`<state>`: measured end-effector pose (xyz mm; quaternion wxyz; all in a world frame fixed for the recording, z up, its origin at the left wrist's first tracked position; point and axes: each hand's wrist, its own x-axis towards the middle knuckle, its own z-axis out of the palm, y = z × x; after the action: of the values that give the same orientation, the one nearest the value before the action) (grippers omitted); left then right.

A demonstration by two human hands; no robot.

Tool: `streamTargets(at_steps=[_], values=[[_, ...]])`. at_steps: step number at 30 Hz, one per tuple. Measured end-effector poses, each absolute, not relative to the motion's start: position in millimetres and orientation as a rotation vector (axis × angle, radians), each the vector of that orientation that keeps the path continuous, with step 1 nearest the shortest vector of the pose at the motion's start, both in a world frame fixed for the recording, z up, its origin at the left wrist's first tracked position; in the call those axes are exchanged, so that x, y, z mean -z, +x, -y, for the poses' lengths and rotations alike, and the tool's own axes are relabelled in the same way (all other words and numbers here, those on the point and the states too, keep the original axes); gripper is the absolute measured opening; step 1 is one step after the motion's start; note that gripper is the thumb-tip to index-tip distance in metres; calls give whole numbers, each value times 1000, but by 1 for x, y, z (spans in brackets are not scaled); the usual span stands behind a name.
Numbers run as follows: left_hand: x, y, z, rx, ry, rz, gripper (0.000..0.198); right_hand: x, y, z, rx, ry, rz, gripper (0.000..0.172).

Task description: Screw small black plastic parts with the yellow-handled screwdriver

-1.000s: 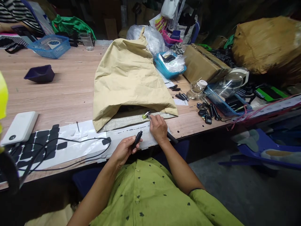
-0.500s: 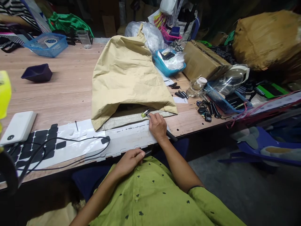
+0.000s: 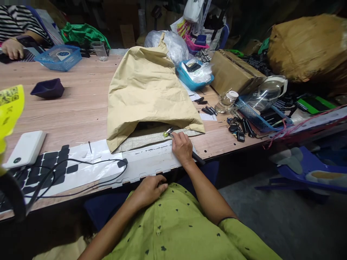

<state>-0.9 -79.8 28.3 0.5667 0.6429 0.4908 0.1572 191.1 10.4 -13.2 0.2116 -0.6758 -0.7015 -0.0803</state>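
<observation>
My right hand [image 3: 182,147] is closed around a small hammer [image 3: 168,132] with a shiny metal head and a yellow-green face. Its black handle sticks out below my wrist. The hammer's head rests at the open mouth of a beige cloth cover [image 3: 151,90], over a grey-white woven slab [image 3: 135,142]. What lies inside the dark opening is hidden. Against my green shirt, just below the table edge, my left hand [image 3: 150,189] is loosely curled. Its inner fingers are out of sight, so anything in them cannot be made out.
A white power bank [image 3: 25,148], a black cable [image 3: 89,161] and a sheet of black stickers [image 3: 51,164] lie left. A dark purple tray [image 3: 48,89] stands behind. Keys [image 3: 235,126], a glass jar [image 3: 226,102] and blue baskets are right. Another person's hand [image 3: 13,48] rests far left.
The view has shifted slightly, bringing the other person's hand into sight. The dark object by my left fingertips no longer shows. My right hand keeps its hold on the hammer.
</observation>
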Motion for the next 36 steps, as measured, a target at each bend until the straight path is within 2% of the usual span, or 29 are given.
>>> streamTargets(at_steps=[3,7,9,11,14,18,23,29,36], values=[[-48,-4,44,-379,1622,-1140,25,13,191,-10,226,-1877,1953,31],[-52,-11,-27,-507,1819,-1680,26,13,191,-11,236,-1868,1950,30],[-47,-17,-58,-471,1877,-1940,37,13,190,-11,242,-1861,1949,30],[-42,-22,-79,-395,1860,-2099,41,13,190,-11,247,-1855,1952,29],[-39,-26,-90,-293,1844,-2203,36,13,189,-11,250,-1853,1954,29],[-41,-22,-79,-208,1910,-2191,31,14,189,-11,243,-1859,1954,30],[-47,-17,-65,-318,1949,-2255,35,14,189,-11,232,-1862,1959,30],[-45,-21,-70,-286,1829,-2305,28,13,187,-11,238,-1860,1952,30],[-38,-12,-35,-720,1793,-1749,25,13,186,-11,225,-1866,1955,29]])
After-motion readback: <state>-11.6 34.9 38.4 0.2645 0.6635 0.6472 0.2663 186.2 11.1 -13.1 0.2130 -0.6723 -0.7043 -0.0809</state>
